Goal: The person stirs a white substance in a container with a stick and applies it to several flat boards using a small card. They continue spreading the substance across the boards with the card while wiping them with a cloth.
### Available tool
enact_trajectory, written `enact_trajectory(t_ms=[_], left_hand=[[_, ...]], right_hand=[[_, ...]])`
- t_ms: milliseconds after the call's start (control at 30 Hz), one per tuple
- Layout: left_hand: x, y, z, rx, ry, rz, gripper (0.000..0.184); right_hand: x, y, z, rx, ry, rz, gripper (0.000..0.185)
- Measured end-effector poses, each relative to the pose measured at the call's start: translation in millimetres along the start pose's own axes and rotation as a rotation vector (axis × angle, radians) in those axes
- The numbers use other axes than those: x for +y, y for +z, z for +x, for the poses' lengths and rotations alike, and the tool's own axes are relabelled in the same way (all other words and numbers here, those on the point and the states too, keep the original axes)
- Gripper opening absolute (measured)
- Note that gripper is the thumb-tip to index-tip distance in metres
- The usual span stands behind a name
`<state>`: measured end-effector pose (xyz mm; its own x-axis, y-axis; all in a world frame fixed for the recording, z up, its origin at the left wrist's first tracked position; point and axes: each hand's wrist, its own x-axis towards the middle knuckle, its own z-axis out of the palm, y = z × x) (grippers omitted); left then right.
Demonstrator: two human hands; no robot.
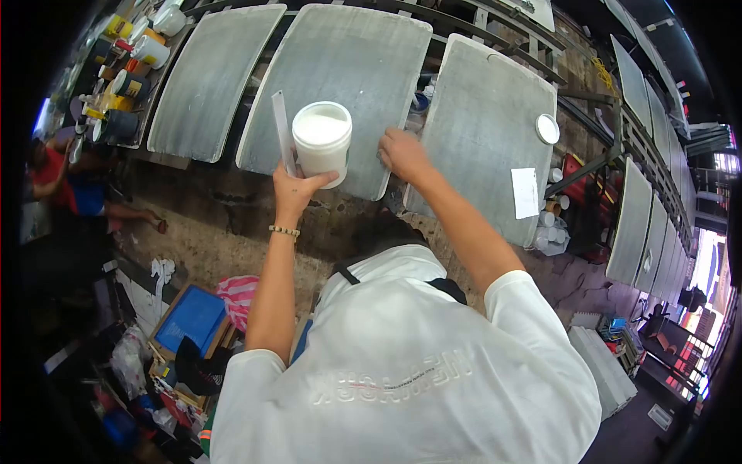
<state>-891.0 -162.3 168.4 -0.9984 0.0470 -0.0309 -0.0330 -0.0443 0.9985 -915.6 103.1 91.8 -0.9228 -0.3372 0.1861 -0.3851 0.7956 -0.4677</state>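
The largest things are three grey panels lying side by side. The middle panel (355, 66) extends beneath and beyond both hands; the right panel (483, 116) lies just to the right of the right hand (404, 157), and the left panel (212, 77) lies beyond the left hand (297, 189) and to its left. Well to the left of the left hand, another person in a red top (50, 166) is partly visible in shadow. Farther forward on that side stands a cluster of containers (133, 85).

The white tub (323, 155) is upright in the left hand, thumb across its near side, with white material visible inside, near the rim. The right hand is curled by the middle panel's right edge; whether it grips anything or touches the panel, I cannot tell. A white sheet (525, 193) rests on the right panel, to the right of the right hand. The same left hand also grasps a long, flat strip (280, 120), which stands up beside the tub's left side. A round white lid (547, 129) lies on the right panel, forward of the sheet. Smallest is a beaded bracelet (284, 230) around the left wrist.
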Motion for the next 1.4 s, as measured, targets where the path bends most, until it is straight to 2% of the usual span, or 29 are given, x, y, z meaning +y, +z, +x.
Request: enact_trajectory(t_ms=[100,200,300,367,500,633,700,800,967,1033,1100,1167,1233,1267,1300,1333,1400], left_hand=[[-5.4,8.3,13.4,0.007,0.012,-0.031,0.077],[-6.9,17.7,27.4,0.023,-0.014,0.002,0.077],[-10.9,22.3,38.5,0.025,-0.060,0.065,0.068],[-10.7,23.1,43.1,0.009,-0.072,0.061,0.072],[-18.2,25.3,50.4,-0.016,-0.093,0.095,0.078],[-25.8,40.9,54.1,-0.079,-0.139,0.047,0.079],[-34.5,50.9,55.9,-0.005,-0.098,0.036,0.078],[-37.1,59.7,63.6,-0.045,-0.119,-0.003,0.074],[-26.5,68.8,69.4,-0.098,-0.148,-0.048,0.073],[-30.1,70.6,69.0,-0.120,-0.135,-0.019,0.075],[-30.4,77.6,64.7,-0.146,-0.187,-0.011,0.078],[-34.4,86.4,60.6,-0.158,-0.139,-0.060,0.082],[-45.6,75.7,58.3,-0.163,-0.240,0.135,0.081],[-40.6,68.6,57.6,-0.208,-0.249,0.334,0.076],[-35.2,72.3,54.1,-0.175,-0.251,0.290,0.073],[-31.7,73.3,56.8,-0.236,-0.228,0.230,0.071],[-20.4,84.1,53.3,-0.278,-0.182,0.052,0.067]], right_hand=[[3.2,14.1,-2.3,0.049,-0.032,-0.046,0.015],[4.8,21.4,-5.0,0.037,0.037,-0.059,0.014],[3.9,14.4,-16.3,0.031,0.113,0.084,0.008],[3.5,10.9,-29.0,0.089,0.132,0.288,0.004],[-3.7,-16.6,-73.0,0.086,0.161,0.626,0.020],[-8.7,-49.1,-138.6,-0.118,0.673,0.920,0.034],[-1.0,-55.0,-166.7,-0.046,0.745,0.811,0.035],[3.6,-69.7,-188.3,0.084,0.801,0.633,0.037],[4.9,-94.2,-194.2,-0.056,0.749,0.496,0.047],[-0.3,-113.2,-196.4,-0.362,0.990,0.796,0.045],[18.3,-99.9,-246.6,-0.458,0.997,0.968,0.042],[28.8,-94.8,-308.1,-0.426,1.279,1.264,0.030],[34.3,-70.0,-404.9,-0.188,1.324,1.369,0.017],[28.0,-67.7,-421.0,-0.097,1.352,1.342,0.017],[23.2,-74.9,-437.2,-0.331,1.277,0.677,0.021],[15.6,-81.1,-459.9,-0.552,1.216,0.011,0.032],[58.9,-36.0,-532.6,-0.768,1.534,0.278,0.041]])
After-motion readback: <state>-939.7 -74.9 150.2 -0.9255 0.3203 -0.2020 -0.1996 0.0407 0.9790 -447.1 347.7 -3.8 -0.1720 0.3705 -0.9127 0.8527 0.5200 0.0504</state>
